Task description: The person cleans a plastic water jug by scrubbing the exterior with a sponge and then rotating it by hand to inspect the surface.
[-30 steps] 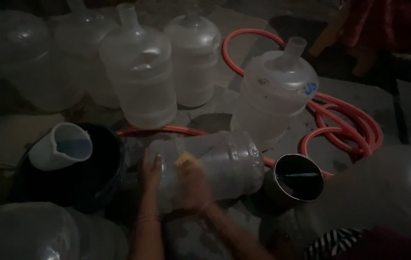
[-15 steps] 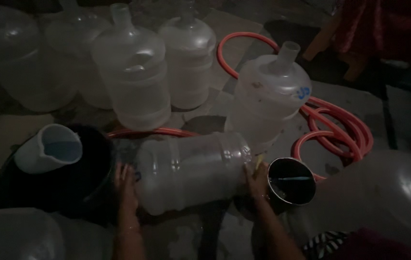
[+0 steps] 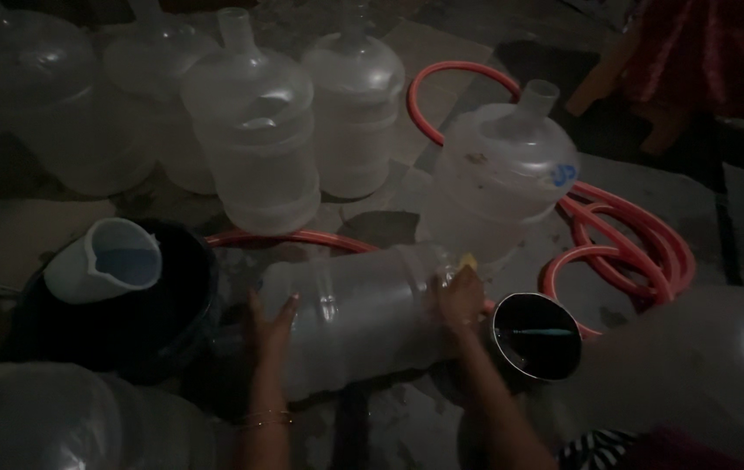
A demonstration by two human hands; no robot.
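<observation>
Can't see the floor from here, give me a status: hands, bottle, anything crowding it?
Left hand flat on bottle's base end. Right hand at the neck end, yellow bit at the fingertips. Bottle lying on its side. Black bucket left, metal bowl right, both close.

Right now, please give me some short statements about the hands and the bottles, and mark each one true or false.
1. The bottle lying on its side is touched by both hands. True.
2. The left hand holds the white jug. False: it rests flat on the bottle's base end; the jug sits in the black bucket.
3. The right hand is at the bottle's neck end with something yellow. True.
4. The hose is green. False: it is red-orange.
5. The small dark pot lies left of the left hand. False: it is beside the right hand.
</observation>
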